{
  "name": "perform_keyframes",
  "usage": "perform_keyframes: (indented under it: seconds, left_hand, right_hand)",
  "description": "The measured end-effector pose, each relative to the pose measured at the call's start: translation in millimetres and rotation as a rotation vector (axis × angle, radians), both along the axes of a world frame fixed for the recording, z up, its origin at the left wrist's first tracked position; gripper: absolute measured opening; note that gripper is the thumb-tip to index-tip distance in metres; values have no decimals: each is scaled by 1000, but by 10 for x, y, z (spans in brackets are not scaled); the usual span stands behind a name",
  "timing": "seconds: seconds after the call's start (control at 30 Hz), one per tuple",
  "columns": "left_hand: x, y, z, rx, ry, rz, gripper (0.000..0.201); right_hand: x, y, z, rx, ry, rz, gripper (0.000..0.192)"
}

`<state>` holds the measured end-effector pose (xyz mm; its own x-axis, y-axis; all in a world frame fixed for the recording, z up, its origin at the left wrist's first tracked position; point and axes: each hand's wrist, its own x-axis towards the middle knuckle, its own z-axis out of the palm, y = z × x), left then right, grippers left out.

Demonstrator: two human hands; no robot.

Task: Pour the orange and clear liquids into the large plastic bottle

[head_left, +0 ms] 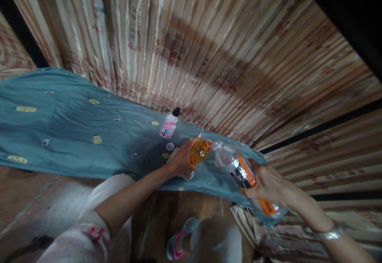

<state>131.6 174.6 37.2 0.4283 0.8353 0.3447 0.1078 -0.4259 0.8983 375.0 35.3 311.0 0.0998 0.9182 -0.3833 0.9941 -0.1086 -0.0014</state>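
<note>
My left hand [181, 160] grips a small bottle of orange liquid [199, 150], tilted with its mouth to the right. A large clear bottle with an orange and dark label [242, 171] is held in my right hand [270, 184], tipped so its open neck meets the small bottle's mouth. Both are held over a blue cloth [68, 131]. A crumpled white cloth [186, 174] lies under my left hand.
A small clear bottle with a pink label and black cap [169, 124] stands on the blue cloth, a white cap [170, 146] near it. A striped curtain [209, 44] hangs behind. My knees and a grey-pink shoe [179, 241] are below.
</note>
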Motion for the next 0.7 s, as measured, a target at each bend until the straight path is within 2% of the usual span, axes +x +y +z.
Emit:
perform_keyframes:
  seconds: [0.3, 0.53, 0.7]
  left_hand:
    - [-7, 7, 5, 21, -10, 11, 127]
    - [-14, 5, 40, -7, 6, -10, 135]
    - [-35, -32, 78, 4, -4, 10, 131]
  right_hand:
    - [1, 6, 7, 2, 65, 8, 45]
    - [-5, 13, 7, 9, 34, 1, 44]
    - [-12, 15, 14, 19, 41, -2, 43]
